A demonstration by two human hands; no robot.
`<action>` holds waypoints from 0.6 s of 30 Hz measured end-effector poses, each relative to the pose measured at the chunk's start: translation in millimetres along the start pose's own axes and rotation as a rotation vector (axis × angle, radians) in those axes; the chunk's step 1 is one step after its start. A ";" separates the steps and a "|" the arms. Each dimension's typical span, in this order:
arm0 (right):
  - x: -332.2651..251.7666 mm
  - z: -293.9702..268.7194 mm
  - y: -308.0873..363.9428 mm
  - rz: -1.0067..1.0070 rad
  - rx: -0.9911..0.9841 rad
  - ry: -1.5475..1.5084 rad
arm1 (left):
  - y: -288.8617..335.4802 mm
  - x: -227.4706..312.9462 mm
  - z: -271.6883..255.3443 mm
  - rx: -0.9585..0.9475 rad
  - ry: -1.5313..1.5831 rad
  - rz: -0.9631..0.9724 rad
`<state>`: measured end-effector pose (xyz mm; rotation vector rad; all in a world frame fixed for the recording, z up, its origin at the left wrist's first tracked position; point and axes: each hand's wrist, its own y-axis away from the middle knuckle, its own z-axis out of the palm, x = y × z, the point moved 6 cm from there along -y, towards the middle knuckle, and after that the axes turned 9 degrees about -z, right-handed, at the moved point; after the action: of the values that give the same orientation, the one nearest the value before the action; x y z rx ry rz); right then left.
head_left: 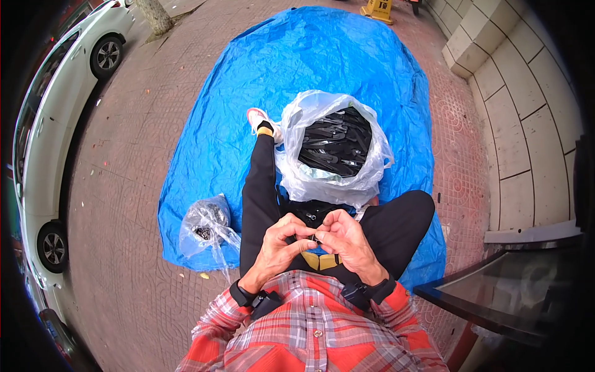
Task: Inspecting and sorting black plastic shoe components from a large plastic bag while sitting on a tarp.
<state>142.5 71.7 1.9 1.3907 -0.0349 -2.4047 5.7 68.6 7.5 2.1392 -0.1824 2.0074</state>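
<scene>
My left hand (282, 245) and my right hand (344, 239) meet over my lap, their fingertips pinched together on a small dark part (315, 237) that is mostly hidden by the fingers. Just beyond them, between my legs, stands a large clear plastic bag (334, 146) with its mouth open, filled with several black plastic pieces. A few more black pieces (308, 215) lie at the foot of the bag, close to my hands. I sit on a blue tarp (310, 62) with my left leg stretched forward and my right knee bent.
A smaller clear bag (207, 224) with dark bits lies on the tarp's left edge. Brick paving surrounds the tarp. A white car (52, 105) is parked at the left. A tiled wall (527, 93) and a dark glass surface (508, 291) stand at the right. A yellow sign (378, 9) sits far ahead.
</scene>
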 end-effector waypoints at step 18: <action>23.7 -9.5 2.8 0.118 -0.223 0.302 | 1.6 -9.8 9.6 -0.135 -0.003 -0.209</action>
<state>140.6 63.1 -22.2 1.5780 0.2151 -2.0121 14.0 64.3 -2.7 1.9898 -0.0881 1.8211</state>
